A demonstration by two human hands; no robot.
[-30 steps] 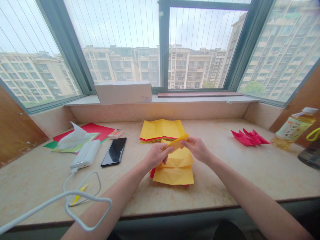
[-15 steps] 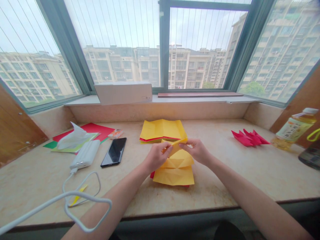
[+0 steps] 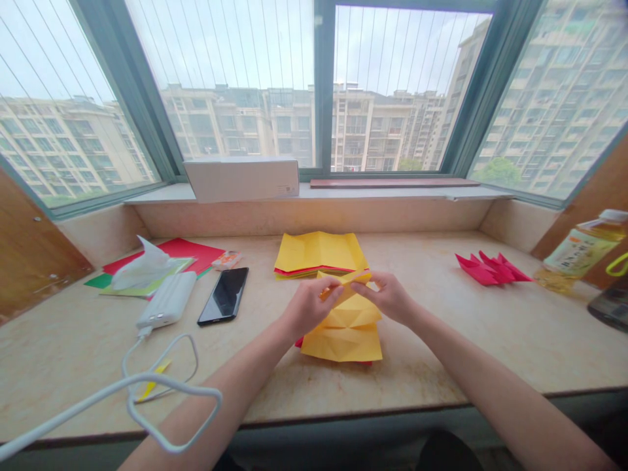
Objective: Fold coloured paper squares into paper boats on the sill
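Between my two hands is a folded piece of yellow paper (image 3: pixel 354 281), lifted a little over the counter. My left hand (image 3: pixel 311 303) pinches its left end, the thumb on the near side. At the right end, my right hand (image 3: pixel 390 297) grips it between thumb and fingers. Beneath it lie creased yellow sheets (image 3: pixel 342 343) with red paper showing at their edges. Just beyond my hands rests a stack of yellow and red sheets (image 3: pixel 318 252), a crease down its middle. The paper's far folds are partly hidden by my fingers.
Folded red paper shapes (image 3: pixel 492 269) sit to the right, beside a drink bottle (image 3: pixel 581 248). On the left are a black phone (image 3: pixel 224 296), a white power bank (image 3: pixel 167 299) with a looping cable (image 3: pixel 171 386), tissue (image 3: pixel 144 267) and coloured paper (image 3: pixel 191 252). A white box (image 3: pixel 241 180) stands on the sill.
My left thumb has shifted slightly right along the folded yellow paper. Both hands keep their hold, and the view has tilted very slightly.
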